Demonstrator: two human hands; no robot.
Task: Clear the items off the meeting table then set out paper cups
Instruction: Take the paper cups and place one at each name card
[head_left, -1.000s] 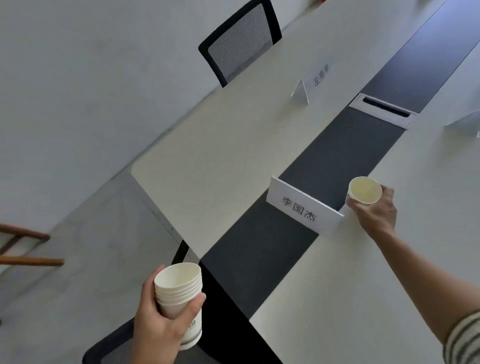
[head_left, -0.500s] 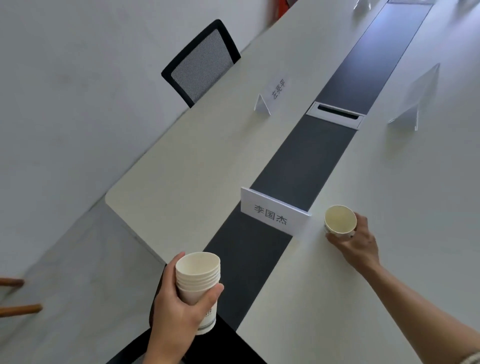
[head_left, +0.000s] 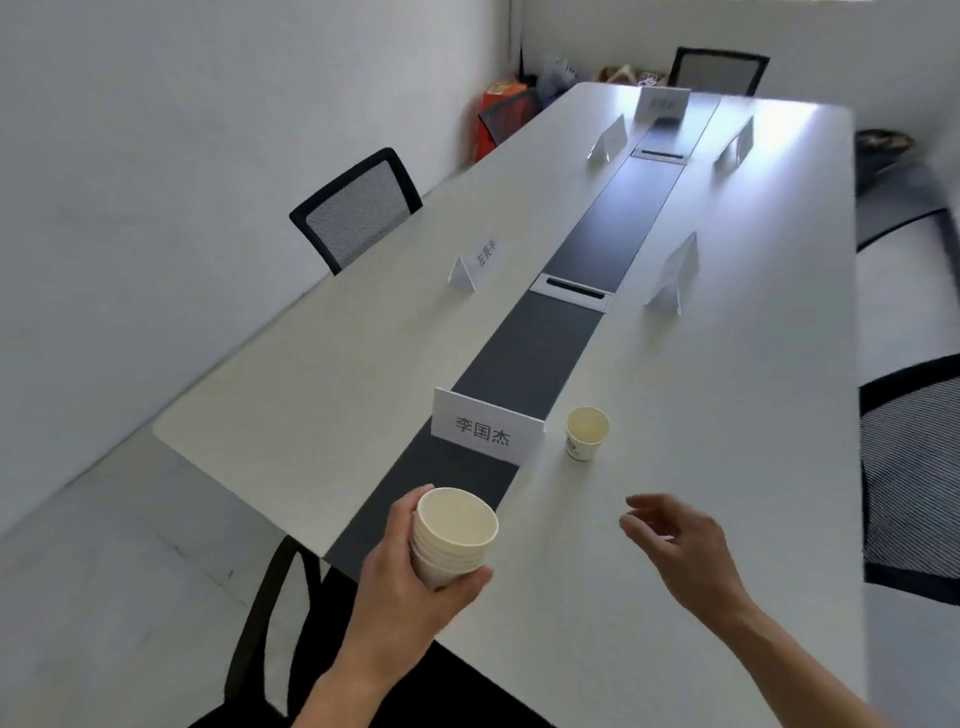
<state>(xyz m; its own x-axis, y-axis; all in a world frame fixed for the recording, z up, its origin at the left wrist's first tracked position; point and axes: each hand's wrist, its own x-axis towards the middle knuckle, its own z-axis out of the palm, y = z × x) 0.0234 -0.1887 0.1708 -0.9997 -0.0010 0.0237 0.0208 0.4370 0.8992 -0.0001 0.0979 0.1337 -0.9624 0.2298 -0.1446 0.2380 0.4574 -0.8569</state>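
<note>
long white table (head_left: 311, 364) with a dark centre strip (head_left: 540, 353) running from 6 toward 12 o'clock. at about 7 o'clock in the frame, left hand (head_left: 410, 597) wrapped around a stack of paper cups (head_left: 453, 540), grip closed on the stack, thumb on the near side, fingers curled round the far side, rims upward, held above the table's near end over the dark strip. at about 5 o'clock, right hand (head_left: 685, 551) above the table, grip open and empty, fingers loosely spread and pointing toward 10 o'clock. single paper cup (head_left: 587, 434) upright on the white surface, well apart from the right hand at its 11 o'clock, free of both hands. just beside that cup at its 9 o'clock, a white name card (head_left: 485, 431) with three printed characters, set on the dark strip, not touching the cup. farther toward 12 o'clock: a cable box (head_left: 571, 291) set into the strip, a folded name card (head_left: 470, 265) on the left half, another name card (head_left: 675, 275) on the right half, more cards near the far end, blurred. mesh-backed chair (head_left: 358, 208) at 10 o'clock against the table's left edge, another chair (head_left: 909, 478) at 3 o'clock along the right edge.
</note>
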